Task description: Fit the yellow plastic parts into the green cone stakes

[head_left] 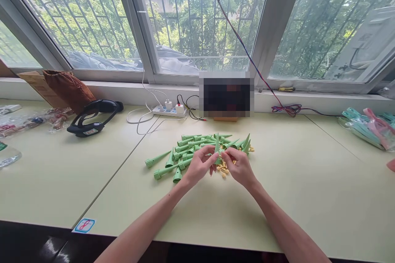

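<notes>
My left hand [202, 164] is closed around a green plastic watering spike [217, 144], whose pointed end stands upward. My right hand [239, 164] pinches at the side of that spike, its thumb and forefinger pressed together; whatever small piece sits between the fingertips is hidden. Behind and to the left of my hands lies a loose pile of similar green spikes [166, 172], some with ribbed caps. Small yellow plastic pieces [223, 171] lie on the table under and between my hands, and a few more show at the pile's right end.
A pale table [123, 205] stretches under a window. At its back are a power strip [169, 110] with cables and a blurred screen [226, 96]. Left are a black headset [92, 119] and a brown pouch [68, 88]; right, bagged teal and pink items [370, 127].
</notes>
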A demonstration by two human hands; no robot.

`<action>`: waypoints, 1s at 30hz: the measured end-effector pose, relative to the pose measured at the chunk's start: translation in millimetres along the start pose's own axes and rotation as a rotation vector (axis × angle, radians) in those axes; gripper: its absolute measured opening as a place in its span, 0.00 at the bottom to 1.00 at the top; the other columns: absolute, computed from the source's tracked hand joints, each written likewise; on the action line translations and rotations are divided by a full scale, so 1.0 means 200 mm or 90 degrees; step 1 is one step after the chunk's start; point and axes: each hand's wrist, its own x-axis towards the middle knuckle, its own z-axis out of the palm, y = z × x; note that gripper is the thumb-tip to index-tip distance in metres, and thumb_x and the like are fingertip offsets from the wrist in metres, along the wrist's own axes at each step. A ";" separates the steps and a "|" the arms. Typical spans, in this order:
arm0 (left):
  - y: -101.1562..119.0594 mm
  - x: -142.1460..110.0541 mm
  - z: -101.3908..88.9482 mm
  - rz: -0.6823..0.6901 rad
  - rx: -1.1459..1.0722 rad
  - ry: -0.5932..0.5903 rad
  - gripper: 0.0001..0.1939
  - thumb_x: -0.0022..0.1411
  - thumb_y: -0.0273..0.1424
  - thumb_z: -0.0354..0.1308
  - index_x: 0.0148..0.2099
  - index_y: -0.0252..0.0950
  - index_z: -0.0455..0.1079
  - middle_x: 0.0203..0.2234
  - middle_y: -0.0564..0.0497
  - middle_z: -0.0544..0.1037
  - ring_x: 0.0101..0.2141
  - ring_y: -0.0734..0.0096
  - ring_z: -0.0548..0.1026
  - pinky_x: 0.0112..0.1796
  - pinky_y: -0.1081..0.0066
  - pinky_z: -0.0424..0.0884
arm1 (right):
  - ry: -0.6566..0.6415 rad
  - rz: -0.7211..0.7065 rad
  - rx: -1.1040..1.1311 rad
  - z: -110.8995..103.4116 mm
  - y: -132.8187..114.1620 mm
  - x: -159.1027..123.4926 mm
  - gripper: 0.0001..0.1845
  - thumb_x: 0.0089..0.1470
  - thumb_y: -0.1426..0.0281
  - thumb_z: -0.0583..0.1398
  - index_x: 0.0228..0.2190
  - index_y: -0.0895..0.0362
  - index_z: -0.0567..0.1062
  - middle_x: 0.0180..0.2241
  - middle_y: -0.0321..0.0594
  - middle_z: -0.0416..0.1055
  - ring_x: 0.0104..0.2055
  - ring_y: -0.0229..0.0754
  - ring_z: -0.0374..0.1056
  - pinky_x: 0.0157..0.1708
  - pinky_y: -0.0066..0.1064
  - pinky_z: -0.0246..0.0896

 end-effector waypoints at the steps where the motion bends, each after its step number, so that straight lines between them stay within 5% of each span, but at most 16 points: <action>1: 0.00 0.00 0.00 0.004 0.004 -0.001 0.20 0.60 0.44 0.60 0.48 0.34 0.71 0.36 0.47 0.77 0.19 0.77 0.72 0.17 0.75 0.67 | -0.001 0.005 -0.002 0.00 0.00 0.00 0.19 0.62 0.62 0.54 0.21 0.56 0.64 0.20 0.33 0.59 0.22 0.36 0.54 0.23 0.29 0.50; 8: -0.05 0.00 0.00 0.030 0.037 -0.008 0.19 0.61 0.42 0.60 0.48 0.35 0.70 0.33 0.48 0.75 0.21 0.76 0.72 0.16 0.77 0.66 | -0.003 0.034 -0.001 0.00 0.01 0.00 0.22 0.62 0.63 0.53 0.18 0.55 0.54 0.18 0.30 0.49 0.21 0.34 0.46 0.22 0.29 0.43; 24: -0.09 -0.01 -0.02 0.179 0.248 0.015 0.13 0.64 0.37 0.57 0.48 0.37 0.74 0.38 0.46 0.73 0.34 0.70 0.71 0.25 0.77 0.72 | -0.056 0.127 0.056 0.00 0.05 0.01 0.21 0.59 0.63 0.52 0.18 0.55 0.55 0.17 0.30 0.51 0.20 0.33 0.46 0.20 0.28 0.42; 30: -0.09 0.00 0.01 0.128 0.197 0.045 0.15 0.63 0.38 0.58 0.48 0.36 0.72 0.38 0.46 0.75 0.29 0.72 0.73 0.22 0.76 0.72 | -0.020 0.140 0.059 0.02 0.06 0.01 0.22 0.60 0.60 0.52 0.18 0.55 0.55 0.16 0.30 0.51 0.20 0.33 0.46 0.20 0.28 0.43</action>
